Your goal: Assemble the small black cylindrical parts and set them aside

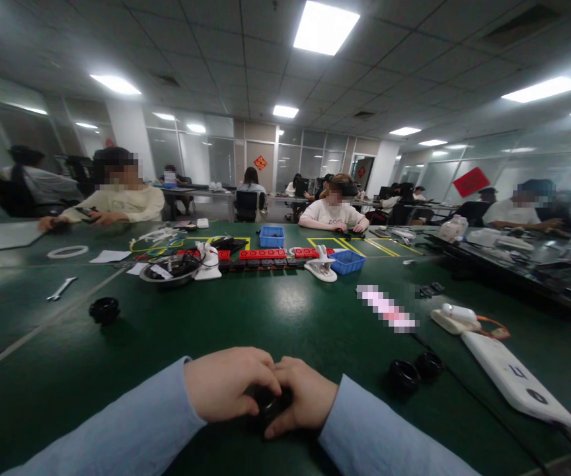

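My left hand (pixel 230 383) and my right hand (pixel 305 393) meet low in the middle of the view, just above the green table. Their fingers curl around a small black round part (pixel 268 400), mostly covered by them. Two black ring-shaped parts (pixel 404 377) sit side by side to the right of my right hand. Farther off to the left stands another black ring-shaped part (pixel 104 309).
A wrench (pixel 62 289) lies at the left, near a metal bowl of dark cables (pixel 169 281). Red power strips (pixel 262 255) and blue bins (pixel 347 262) span the back. At right are a phone (pixel 387 309) and a white power bank (pixel 516 378) with a cable. People sit across the table.
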{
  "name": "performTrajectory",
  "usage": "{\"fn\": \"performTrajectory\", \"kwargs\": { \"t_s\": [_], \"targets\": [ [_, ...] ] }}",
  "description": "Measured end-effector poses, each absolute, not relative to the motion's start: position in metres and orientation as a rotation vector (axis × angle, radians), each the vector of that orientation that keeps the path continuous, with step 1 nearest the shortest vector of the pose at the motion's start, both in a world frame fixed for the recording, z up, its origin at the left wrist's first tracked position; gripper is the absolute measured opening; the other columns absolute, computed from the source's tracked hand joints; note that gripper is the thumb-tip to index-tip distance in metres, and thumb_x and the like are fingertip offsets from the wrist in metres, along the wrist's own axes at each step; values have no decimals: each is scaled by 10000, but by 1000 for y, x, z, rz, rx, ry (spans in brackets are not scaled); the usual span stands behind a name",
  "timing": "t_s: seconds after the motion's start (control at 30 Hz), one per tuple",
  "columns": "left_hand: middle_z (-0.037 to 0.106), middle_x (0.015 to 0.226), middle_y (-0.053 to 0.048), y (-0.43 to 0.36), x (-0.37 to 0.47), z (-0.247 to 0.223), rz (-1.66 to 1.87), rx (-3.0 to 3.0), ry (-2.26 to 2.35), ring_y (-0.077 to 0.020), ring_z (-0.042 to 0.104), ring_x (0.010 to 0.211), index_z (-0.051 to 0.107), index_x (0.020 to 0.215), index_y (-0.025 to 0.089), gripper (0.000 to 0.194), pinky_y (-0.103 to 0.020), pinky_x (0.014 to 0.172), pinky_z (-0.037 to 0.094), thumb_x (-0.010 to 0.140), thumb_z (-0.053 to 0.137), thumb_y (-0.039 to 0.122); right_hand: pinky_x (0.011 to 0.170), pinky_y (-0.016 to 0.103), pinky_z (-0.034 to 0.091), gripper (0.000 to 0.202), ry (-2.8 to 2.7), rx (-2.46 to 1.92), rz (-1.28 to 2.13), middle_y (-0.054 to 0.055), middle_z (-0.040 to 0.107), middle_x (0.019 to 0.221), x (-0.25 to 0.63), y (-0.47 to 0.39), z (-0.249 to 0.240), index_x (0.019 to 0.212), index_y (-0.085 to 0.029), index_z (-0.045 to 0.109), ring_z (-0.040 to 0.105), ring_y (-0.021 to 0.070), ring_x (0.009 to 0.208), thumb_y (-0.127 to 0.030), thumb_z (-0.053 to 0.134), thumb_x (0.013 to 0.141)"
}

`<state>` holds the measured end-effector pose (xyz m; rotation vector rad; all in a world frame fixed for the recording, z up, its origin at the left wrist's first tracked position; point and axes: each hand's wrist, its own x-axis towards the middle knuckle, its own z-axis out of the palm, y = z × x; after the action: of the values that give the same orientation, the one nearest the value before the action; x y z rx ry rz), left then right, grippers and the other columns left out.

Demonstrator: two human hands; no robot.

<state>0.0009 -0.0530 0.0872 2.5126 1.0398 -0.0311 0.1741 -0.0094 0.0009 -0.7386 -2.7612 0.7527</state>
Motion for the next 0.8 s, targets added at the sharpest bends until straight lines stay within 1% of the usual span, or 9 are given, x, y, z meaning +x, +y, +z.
{"fn": "performTrajectory", "kwargs": {
  "t_s": [0.1, 0.27, 0.4, 0.47, 0.57, 0.63, 0.7, 0.8],
  "targets": [
    [603, 1048, -34, -53, 2, 87, -47, 2502, 1064, -199, 567, 963, 634, 1052, 247, 385, -287, 843, 447, 695, 685, 110, 751, 276, 381, 452, -2773, -738, 747, -6, 630, 897, 174, -10, 1, 951, -231, 648, 557, 185, 824, -414, 778, 559],
    [609, 941, -26, -60, 9, 90, -103, 2523, 1179, -201, 574, 882, 648, 994, 249, 309, -285, 756, 459, 705, 696, 150, 737, 265, 383, 431, -2767, -739, 724, -11, 628, 851, 175, -10, -2, 922, -222, 649, 559, 178, 801, -415, 775, 559],
    [614, 934, -32, -69, 15, 91, -118, 2531, 1293, -218, 570, 881, 653, 954, 234, 262, -306, 755, 454, 713, 679, 134, 722, 252, 375, 402, -2765, -723, 714, -18, 625, 819, 175, -9, -5, 901, -225, 654, 550, 164, 767, -412, 770, 565],
    [618, 924, -38, -72, 17, 90, -112, 2533, 1326, -222, 571, 876, 653, 966, 230, 265, -313, 759, 452, 719, 671, 134, 708, 250, 369, 394, -2770, -732, 695, -18, 619, 803, 175, -9, -6, 893, -224, 655, 538, 159, 745, -428, 760, 572],
    [622, 904, -49, -72, 20, 89, -102, 2522, 1399, -233, 575, 867, 657, 979, 226, 264, -327, 754, 454, 722, 682, 171, 681, 246, 361, 433, -2754, -726, 677, -16, 608, 787, 174, -10, -5, 951, -231, 642, 519, 154, 723, -454, 739, 592],
    [626, 895, -63, -71, 22, 89, -113, 2489, 1489, -244, 581, 863, 668, 943, 197, 233, -336, 752, 456, 712, 697, 209, 661, 245, 358, 468, -2732, -743, 676, -13, 602, 783, 174, -11, -5, 986, -230, 628, 509, 156, 716, -465, 732, 595],
    [636, 897, -85, -70, 25, 90, -146, 2456, 1585, -258, 587, 865, 674, 907, 160, 221, -348, 758, 455, 709, 701, 255, 647, 251, 356, 483, -2710, -788, 670, -8, 596, 778, 173, -12, -5, 977, -218, 623, 500, 159, 706, -480, 732, 586],
    [654, 900, -113, -67, 30, 89, -189, 2463, 1678, -279, 600, 858, 670, 888, 125, 262, -368, 761, 451, 715, 691, 321, 628, 256, 354, 451, -2675, -881, 656, -5, 586, 752, 172, -12, -6, 887, -199, 627, 489, 160, 691, -500, 737, 570]
  ]
}}
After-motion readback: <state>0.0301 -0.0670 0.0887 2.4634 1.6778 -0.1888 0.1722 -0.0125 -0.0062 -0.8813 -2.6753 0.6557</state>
